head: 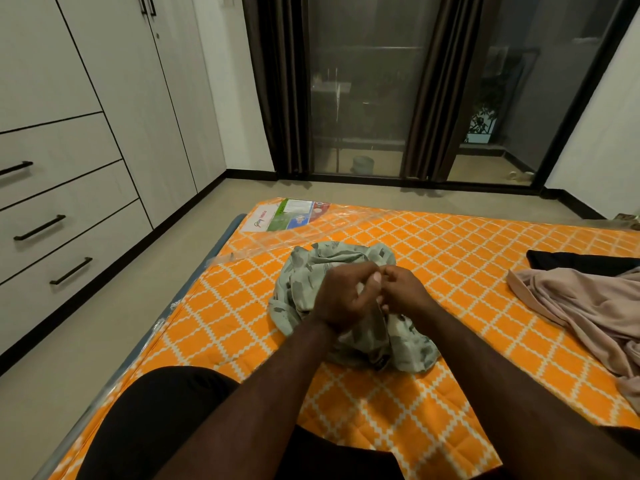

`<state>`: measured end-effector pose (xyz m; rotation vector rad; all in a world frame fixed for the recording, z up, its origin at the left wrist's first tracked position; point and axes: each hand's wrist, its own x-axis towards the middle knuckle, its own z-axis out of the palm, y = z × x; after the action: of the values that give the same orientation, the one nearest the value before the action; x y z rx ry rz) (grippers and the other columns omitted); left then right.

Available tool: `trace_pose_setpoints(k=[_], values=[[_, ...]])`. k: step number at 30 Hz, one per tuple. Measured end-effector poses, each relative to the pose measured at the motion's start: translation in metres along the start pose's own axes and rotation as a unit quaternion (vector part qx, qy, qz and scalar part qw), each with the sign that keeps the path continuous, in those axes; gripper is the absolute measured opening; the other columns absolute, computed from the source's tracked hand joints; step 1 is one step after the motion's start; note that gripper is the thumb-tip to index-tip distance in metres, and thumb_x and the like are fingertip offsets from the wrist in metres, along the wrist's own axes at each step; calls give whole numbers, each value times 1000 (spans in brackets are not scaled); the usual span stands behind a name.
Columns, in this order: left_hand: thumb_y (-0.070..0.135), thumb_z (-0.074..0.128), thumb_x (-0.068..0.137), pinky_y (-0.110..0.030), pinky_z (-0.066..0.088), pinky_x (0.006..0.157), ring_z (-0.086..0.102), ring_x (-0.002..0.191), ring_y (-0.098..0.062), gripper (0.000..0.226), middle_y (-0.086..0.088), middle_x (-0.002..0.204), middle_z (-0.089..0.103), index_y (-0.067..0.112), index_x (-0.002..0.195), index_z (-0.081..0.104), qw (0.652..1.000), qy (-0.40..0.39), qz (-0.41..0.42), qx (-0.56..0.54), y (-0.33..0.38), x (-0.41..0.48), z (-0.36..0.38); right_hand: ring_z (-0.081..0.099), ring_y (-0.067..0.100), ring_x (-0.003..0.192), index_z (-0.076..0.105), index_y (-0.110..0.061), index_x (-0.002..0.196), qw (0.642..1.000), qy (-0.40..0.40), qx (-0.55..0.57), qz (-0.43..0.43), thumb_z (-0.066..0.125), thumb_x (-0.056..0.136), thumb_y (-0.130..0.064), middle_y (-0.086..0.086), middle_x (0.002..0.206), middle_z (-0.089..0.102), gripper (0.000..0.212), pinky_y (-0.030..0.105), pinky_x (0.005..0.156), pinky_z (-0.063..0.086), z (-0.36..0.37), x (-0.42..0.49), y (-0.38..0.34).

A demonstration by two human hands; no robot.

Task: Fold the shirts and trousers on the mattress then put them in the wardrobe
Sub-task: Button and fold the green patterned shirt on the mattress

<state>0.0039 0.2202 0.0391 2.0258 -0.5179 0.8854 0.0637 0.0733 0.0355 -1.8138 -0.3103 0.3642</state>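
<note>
green shirt (pixel 304 268) lies crumpled mid mattress (pixel 450 237), right in front of the person. left hand (pixel 341 299) and right hand (pixel 405 289) meet over it, fingers curled, both pinching a bit of its fabric; which edge, collar or hem, is hard to tell. step in hand looks like opening it out: find the shoulders, lift, shake, lay flat before any fold. pink garment (pixel 581 306) and black garment (pixel 581 263) lie unfolded at right. wardrobe (pixel 104 98) at left: doors and drawers (pixel 52 202) closed, inside not visible.
</note>
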Motion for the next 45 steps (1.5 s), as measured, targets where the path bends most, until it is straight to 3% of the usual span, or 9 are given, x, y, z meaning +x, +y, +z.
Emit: trace_pose_setpoints(k=[5,10,15,18,20,24,29,37,45], values=[[23,57,94,-39,51,64,57,74,-14,9,3,82,59,15,92,61,980,105,-149,83,-21,2,-5,70,15,89,47,-39,125,993,5,-113,-22,84,81,-14,-1,102,71,63,29,63,55,17,-2,3],[51,70,89,-36,49,86,54,106,-22,54,-9,129,48,18,127,49,901,115,-414,57,-31,5,-11,74,23,98,78,-21,111,978,-171,-115,-43,73,81,3,1,106,78,39,49,88,61,14,-1,2],[45,85,75,-43,52,94,55,122,-37,89,-15,140,50,14,144,37,818,54,-572,34,-47,0,-12,68,23,86,80,-22,107,894,-403,-195,0,78,85,-8,11,101,77,26,40,78,51,21,-10,4],[22,81,79,-41,52,83,58,84,-25,26,0,83,58,22,82,55,827,50,-558,42,-48,-4,-13,64,14,76,76,-20,117,892,-403,-203,30,80,88,-22,2,90,73,29,33,69,48,21,-11,1],[15,77,75,-37,47,70,51,70,-21,36,5,65,47,27,64,44,839,54,-540,25,-49,-3,-12,68,15,80,76,-14,114,917,-359,-168,40,75,92,-32,4,96,75,29,30,68,51,17,-11,-6],[23,71,72,-32,42,60,57,62,-20,13,2,63,62,14,64,65,869,59,-491,-5,-46,-2,-10,63,14,63,76,-5,86,987,-95,-131,-23,67,96,-43,7,78,73,40,27,56,49,8,-7,-12],[30,75,78,-38,51,74,67,79,-20,30,-14,87,74,7,61,66,913,-35,-390,-116,-38,-3,-2,71,20,68,68,-13,88,982,160,-71,-64,68,94,-50,6,80,71,37,39,62,58,-3,2,-3],[15,63,88,-33,54,76,69,80,-19,15,-17,94,75,9,93,77,853,-361,-370,-69,-21,-2,-4,63,29,107,63,-12,126,947,93,-308,-2,81,84,-23,10,116,68,47,36,85,50,-3,7,6],[40,51,99,-38,48,74,66,103,-34,52,-11,127,63,28,148,37,870,-110,-323,355,-30,-10,-12,60,24,88,60,-19,117,933,27,-358,15,75,80,-21,7,99,65,40,32,69,46,0,11,7]])
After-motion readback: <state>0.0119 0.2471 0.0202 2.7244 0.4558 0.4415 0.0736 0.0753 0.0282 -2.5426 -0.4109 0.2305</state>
